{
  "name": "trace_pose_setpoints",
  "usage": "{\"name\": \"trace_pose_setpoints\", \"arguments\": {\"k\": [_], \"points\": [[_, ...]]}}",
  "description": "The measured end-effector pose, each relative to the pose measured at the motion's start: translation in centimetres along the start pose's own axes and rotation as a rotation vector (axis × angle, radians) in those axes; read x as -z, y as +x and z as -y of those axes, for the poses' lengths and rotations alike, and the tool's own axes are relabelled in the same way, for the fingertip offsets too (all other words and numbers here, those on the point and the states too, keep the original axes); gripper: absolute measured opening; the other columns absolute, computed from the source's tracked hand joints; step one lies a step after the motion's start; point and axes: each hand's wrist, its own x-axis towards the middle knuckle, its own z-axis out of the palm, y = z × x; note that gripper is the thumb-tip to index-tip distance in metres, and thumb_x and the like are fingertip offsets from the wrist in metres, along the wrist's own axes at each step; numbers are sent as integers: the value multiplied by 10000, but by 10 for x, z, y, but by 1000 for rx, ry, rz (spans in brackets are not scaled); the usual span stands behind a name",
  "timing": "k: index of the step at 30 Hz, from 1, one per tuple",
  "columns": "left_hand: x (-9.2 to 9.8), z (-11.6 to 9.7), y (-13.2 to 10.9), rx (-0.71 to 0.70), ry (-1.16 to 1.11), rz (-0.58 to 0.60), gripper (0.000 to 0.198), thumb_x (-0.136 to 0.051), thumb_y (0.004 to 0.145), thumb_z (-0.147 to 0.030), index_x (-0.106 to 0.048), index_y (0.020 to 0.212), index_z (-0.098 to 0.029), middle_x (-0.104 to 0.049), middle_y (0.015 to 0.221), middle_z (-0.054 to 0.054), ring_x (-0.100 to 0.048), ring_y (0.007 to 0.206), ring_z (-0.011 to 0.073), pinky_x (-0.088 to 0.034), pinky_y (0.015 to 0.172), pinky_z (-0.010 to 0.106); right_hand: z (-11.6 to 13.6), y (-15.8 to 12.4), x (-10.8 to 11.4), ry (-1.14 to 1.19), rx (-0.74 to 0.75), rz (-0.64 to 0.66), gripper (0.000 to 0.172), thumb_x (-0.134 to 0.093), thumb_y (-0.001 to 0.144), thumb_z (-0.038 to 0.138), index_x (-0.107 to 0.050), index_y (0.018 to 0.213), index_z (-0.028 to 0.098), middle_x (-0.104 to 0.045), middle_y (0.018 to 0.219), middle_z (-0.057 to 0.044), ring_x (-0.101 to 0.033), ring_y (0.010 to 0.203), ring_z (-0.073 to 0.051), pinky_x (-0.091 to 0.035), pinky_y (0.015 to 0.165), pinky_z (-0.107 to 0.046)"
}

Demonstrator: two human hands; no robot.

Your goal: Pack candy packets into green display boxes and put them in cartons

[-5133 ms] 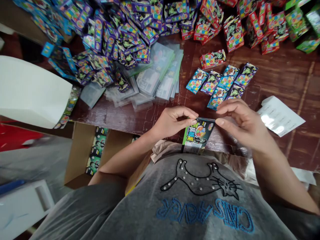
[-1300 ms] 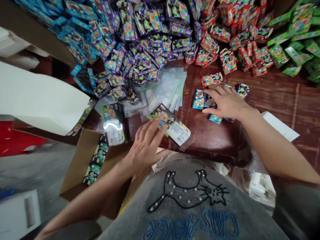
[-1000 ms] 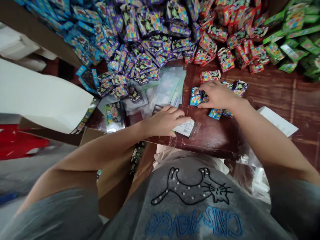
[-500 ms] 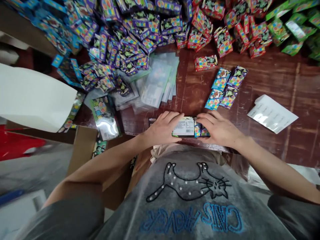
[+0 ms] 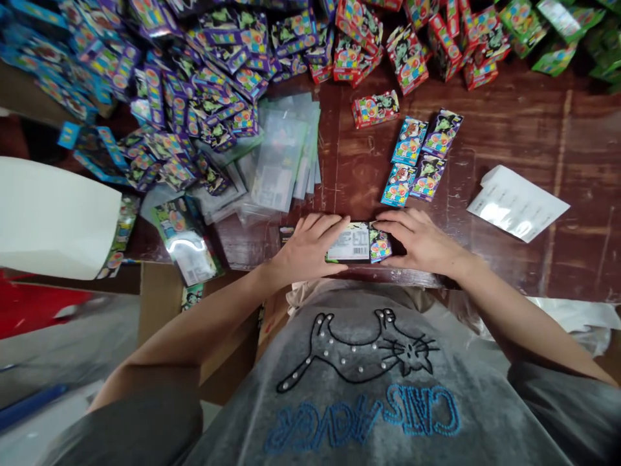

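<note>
Red-brown wood forms the worktop, seen from above past a person's grey shirt stitched with a cat outline. At the near edge lies a black packet with a white barcode label. The left hand spans it, fingers at the far edge and thumb at the near one, clamped on it. The right hand has its fingers and thumb closed around a small purple box, which meets the packet's right end; whether any part sits inside cannot be told. Just beyond that hand, two blue boxes and two purple boxes lie in a block, with a red box near them. Off to the right is a white label sheet. Clear sleeves fan out past the left hand, and another packet overhangs the near edge. Heaps of boxes line the back: blue, purple, red and green
</note>
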Motion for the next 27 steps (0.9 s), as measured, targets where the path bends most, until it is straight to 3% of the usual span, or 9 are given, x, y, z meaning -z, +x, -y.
{"name": "trace_pose_setpoints", "arguments": {"k": [4, 8, 13, 18, 21, 25, 27], "points": [[0, 2, 2, 20, -25, -18, 986, -886, 827, -503, -449, 1632, -140, -620, 1470, 192, -570, 1314, 390, -455, 1157, 534, -2, -3, 2, -11, -7, -99, 679, -796, 929, 467, -566, 1500, 179, -621, 1478, -179, -583, 1313, -383, -514, 1126, -594], [-2, 0, 2, 63, -10, -57, 981, -885, 825, -482, -441, 1635, -151, -621, 1455, 193, -574, 1299, 398, -474, 1121, 544, 4, -9, 0, -21, -66, -163, 672, -793, 925, 392, -549, 1508, 163, -610, 1458, -190, -593, 1283, -381, -538, 1105, -588], [-5, -5, 2, 63, 9, -109, 1015, -924, 797, -495, -446, 1615, -132, -623, 1451, 193, -595, 1270, 385, -489, 1116, 527, 14, -14, -4, -59, -251, -411, 708, -798, 933, 396, -503, 1549, 209, -566, 1475, -191, -571, 1364, -397, -520, 1160, -624], [-2, -10, 5, 106, 14, -95, 1022, -930, 792, -467, -441, 1632, -153, -623, 1461, 189, -602, 1280, 388, -490, 1114, 522, 23, -19, -10, 8, -170, -196, 755, -771, 965, 456, -474, 1589, 152, -587, 1489, -241, -613, 1358, -413, -581, 1120, -638], [-3, -13, 6, 64, -18, -26, 1015, -910, 806, -504, -447, 1643, -162, -643, 1442, 186, -614, 1279, 384, -498, 1107, 519, 28, -20, -16, 74, -83, -87, 847, -711, 1005, 493, -350, 1702, 176, -527, 1622, -255, -579, 1460, -421, -570, 1158, -652], [-4, -14, 5, 60, -20, -20, 1028, -901, 814, -539, -446, 1644, -138, -639, 1460, 207, -615, 1302, 391, -505, 1122, 536, 36, -16, -14, 68, -45, -83, 991, -625, 1063, 420, 16, 1786, 200, -394, 1735, -280, -454, 1600, -398, -489, 1243, -673], [2, -11, 6, 63, -8, -12, 1126, -935, 749, -602, -429, 1654, -161, -623, 1495, 207, -612, 1312, 412, -516, 1103, 563, 29, -16, 1, 14, -90, -161, 1027, -641, 1051, 451, 49, 1785, 250, -364, 1756, -262, -412, 1625, -405, -444, 1258, -714]]}}
